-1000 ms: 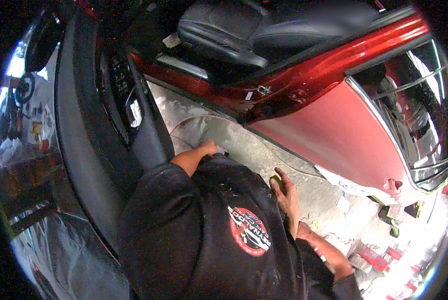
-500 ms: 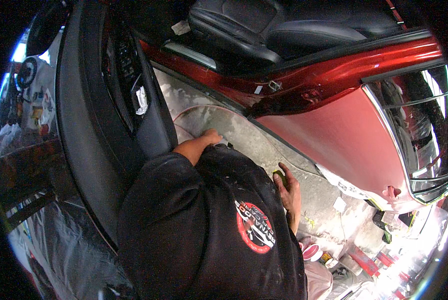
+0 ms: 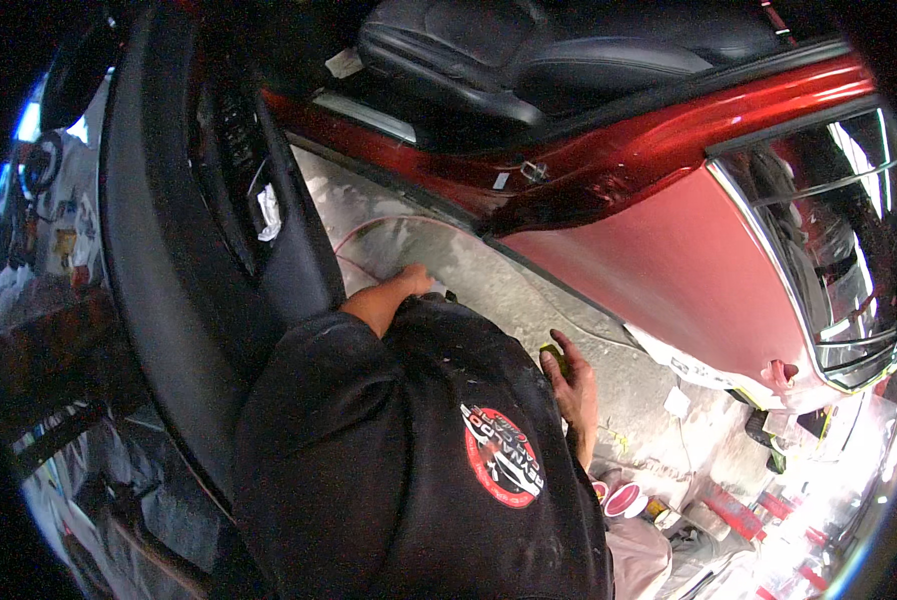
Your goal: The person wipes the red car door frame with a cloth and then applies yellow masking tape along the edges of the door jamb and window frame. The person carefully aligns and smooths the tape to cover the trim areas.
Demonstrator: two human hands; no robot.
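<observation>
My left hand is held out in front of my black shirt, beside the edge of a black door panel. Its fingers are curled at a small pale piece with a dark end, too small to name. At the right side of the shirt is my right hand, thumb and fingers round a small yellow-green block, partly covered by the fingers. Further right stands an open car door or body panel with dull pinkish-red sanded paint, apart from both hands.
A glossy red door sill and black seats lie beyond. A thin reddish hose curves over the concrete floor. Lower right are a red-and-white tub and a white sheet of paper. A side window is at right.
The whole view has shifted slightly, so the car and door panel appear a little further left and up. Both hands keep nearly the same pose.
</observation>
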